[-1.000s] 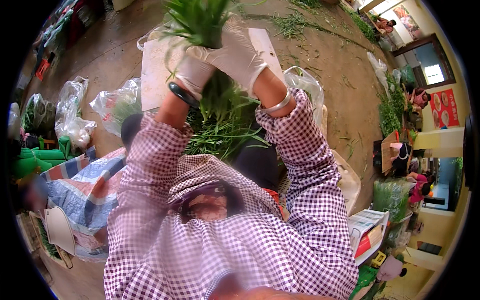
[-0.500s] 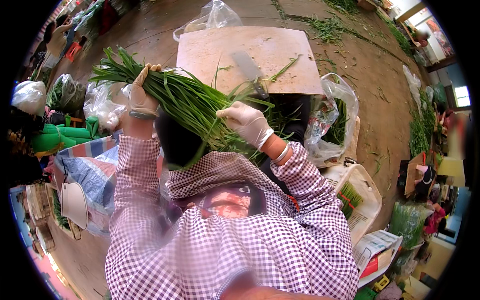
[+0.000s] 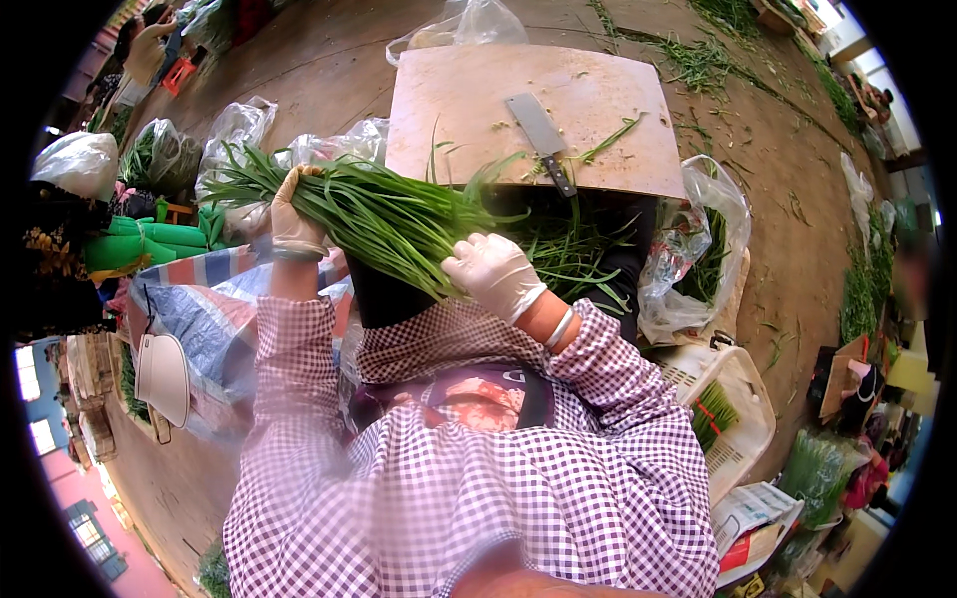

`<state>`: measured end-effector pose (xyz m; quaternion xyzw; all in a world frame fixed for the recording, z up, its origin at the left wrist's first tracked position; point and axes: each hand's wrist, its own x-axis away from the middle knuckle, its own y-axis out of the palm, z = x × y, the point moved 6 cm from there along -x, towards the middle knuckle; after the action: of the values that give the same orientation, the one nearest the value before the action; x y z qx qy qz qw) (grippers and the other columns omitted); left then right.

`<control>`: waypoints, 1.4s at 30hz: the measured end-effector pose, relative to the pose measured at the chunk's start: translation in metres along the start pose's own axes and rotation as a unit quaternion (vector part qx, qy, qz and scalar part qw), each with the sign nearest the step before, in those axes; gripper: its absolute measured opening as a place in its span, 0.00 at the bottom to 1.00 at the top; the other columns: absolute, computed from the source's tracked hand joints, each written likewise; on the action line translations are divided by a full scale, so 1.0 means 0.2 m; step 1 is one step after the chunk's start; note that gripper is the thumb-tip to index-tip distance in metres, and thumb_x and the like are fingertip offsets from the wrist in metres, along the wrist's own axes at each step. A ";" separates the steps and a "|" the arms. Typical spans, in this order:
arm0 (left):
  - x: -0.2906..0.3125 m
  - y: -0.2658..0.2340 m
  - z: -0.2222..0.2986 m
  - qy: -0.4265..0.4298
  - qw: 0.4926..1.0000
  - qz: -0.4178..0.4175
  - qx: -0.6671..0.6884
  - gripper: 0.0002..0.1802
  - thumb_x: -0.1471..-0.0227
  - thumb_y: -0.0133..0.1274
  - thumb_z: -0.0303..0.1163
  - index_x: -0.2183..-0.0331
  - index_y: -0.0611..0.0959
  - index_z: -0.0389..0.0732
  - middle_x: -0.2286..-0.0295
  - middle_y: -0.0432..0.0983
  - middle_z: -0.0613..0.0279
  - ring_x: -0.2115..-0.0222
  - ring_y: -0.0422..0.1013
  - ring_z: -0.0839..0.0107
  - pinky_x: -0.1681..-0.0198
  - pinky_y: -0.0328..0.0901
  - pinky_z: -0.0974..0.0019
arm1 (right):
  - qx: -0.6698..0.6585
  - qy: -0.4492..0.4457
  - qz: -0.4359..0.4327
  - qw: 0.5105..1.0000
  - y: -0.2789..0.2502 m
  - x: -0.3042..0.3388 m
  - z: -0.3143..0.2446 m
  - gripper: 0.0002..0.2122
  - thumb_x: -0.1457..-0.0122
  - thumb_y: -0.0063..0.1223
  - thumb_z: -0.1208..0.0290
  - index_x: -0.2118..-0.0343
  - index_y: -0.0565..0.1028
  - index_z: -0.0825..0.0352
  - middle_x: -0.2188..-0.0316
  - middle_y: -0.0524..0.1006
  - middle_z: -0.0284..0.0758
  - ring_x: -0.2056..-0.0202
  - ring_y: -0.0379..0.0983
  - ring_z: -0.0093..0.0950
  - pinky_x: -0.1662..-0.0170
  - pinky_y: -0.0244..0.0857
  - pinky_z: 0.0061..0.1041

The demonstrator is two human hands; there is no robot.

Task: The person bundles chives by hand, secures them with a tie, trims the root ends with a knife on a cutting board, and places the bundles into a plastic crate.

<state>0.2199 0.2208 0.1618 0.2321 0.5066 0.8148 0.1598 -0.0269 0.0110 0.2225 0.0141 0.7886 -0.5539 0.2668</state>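
My left hand (image 3: 296, 217), in a thin pale glove, is closed round a thick bunch of garlic chives (image 3: 384, 211) near its left end. The long flat green leaves stretch to the right across my lap, their right end smeared by motion. My right hand (image 3: 494, 276), gloved too, has its fingers curled together against the lower right side of the bunch; what they pinch is hidden. Beyond the bunch, a cleaver (image 3: 539, 133) lies on a pale board (image 3: 469, 110), its dark handle over the near edge. Loose chives (image 3: 573, 254) lie under that edge.
Right of the board stands an open clear plastic bag (image 3: 723, 214) with greens. A white basket (image 3: 753, 399) holds a banded chive bunch. At left are a striped woven sack (image 3: 214, 329), a green bundle (image 3: 150, 244) and a white visor (image 3: 164, 379). Leaf scraps (image 3: 703, 70) litter the floor.
The view has shifted, so the board and cleaver appear farther right. The bunch lies more level. My right hand has come nearer to me and leftward along it; my left hand keeps its hold.
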 end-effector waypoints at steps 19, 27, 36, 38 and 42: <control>0.08 -0.10 0.03 0.047 0.994 0.052 -0.078 0.09 0.42 0.50 0.32 0.67 0.81 0.37 0.67 0.80 0.54 0.63 0.75 0.57 0.47 0.66 0.49 | -0.123 0.169 0.059 0.976 -0.17 0.18 0.37 0.11 0.51 0.59 0.70 0.62 0.76 0.57 0.58 0.74 0.34 0.56 0.71 0.36 0.54 0.68 0.34; 0.13 0.07 -0.02 0.014 0.994 -0.105 0.007 0.07 0.41 0.50 0.33 0.64 0.77 0.40 0.70 0.73 0.65 0.63 0.70 0.69 0.48 0.62 0.59 | -0.073 0.021 -0.048 0.996 0.06 -0.12 0.29 0.33 0.51 0.46 0.86 0.39 0.63 0.56 0.44 0.69 0.40 0.40 0.61 0.41 0.41 0.62 0.34; 0.17 -0.01 0.04 0.049 0.994 -0.093 0.006 0.06 0.42 0.51 0.33 0.66 0.72 0.42 0.75 0.64 0.70 0.68 0.65 0.72 0.46 0.58 0.62 | -0.042 0.153 -0.107 0.981 0.10 0.12 0.33 0.06 0.49 0.49 0.74 0.67 0.73 0.63 0.71 0.75 0.38 0.67 0.75 0.38 0.66 0.70 0.36; 0.16 -0.03 0.05 0.053 0.992 -0.114 -0.004 0.06 0.42 0.50 0.33 0.67 0.71 0.42 0.75 0.63 0.70 0.69 0.64 0.72 0.46 0.58 0.62 | -0.015 0.160 -0.084 0.983 0.09 0.18 0.36 0.03 0.49 0.50 0.73 0.72 0.70 0.63 0.75 0.73 0.38 0.73 0.74 0.40 0.71 0.68 0.38; 0.17 -0.12 0.11 0.092 0.991 -0.087 -0.045 0.06 0.41 0.47 0.33 0.65 0.71 0.41 0.74 0.64 0.68 0.69 0.65 0.72 0.48 0.60 0.62 | 0.020 0.225 -0.132 0.965 0.11 0.33 0.44 0.04 0.48 0.49 0.70 0.73 0.72 0.63 0.75 0.75 0.40 0.73 0.75 0.42 0.71 0.70 0.39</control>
<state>0.2041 0.2640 0.1546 0.1037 0.5002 0.8378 0.1928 -0.0419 -0.0758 0.1541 0.0397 0.8120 -0.5823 0.0070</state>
